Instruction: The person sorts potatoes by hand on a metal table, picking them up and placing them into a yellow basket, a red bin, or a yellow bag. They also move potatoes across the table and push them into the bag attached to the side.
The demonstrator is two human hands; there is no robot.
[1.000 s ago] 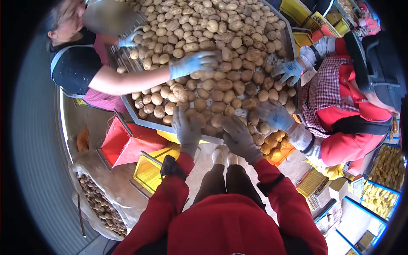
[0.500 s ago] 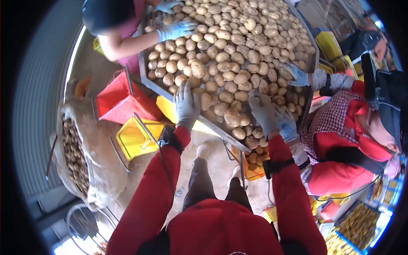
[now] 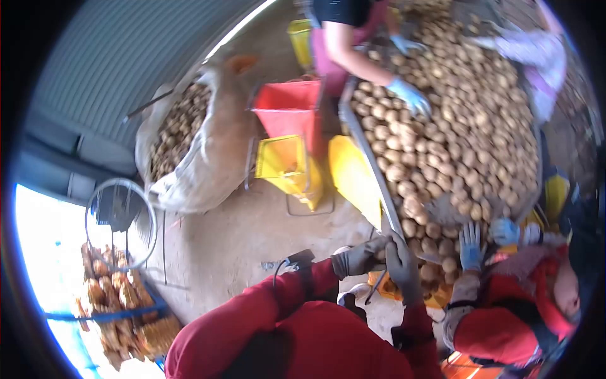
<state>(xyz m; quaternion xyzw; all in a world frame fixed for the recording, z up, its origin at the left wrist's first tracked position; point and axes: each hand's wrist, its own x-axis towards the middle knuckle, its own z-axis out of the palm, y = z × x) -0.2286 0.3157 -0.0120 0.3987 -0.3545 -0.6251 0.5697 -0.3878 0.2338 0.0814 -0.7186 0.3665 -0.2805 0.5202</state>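
head view: my left hand (image 3: 358, 258) and right hand (image 3: 402, 268) at the desk (image 3: 372, 172) rim, fingers curled, hold unclear; a bump could roll one o'clock potatoes (image 3: 432, 229) off.

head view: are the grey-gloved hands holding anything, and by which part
It cannot be told. The grey-gloved left hand and right hand meet at the near corner rim of the metal sorting table, which is heaped with tan potatoes. Blur hides any grip.
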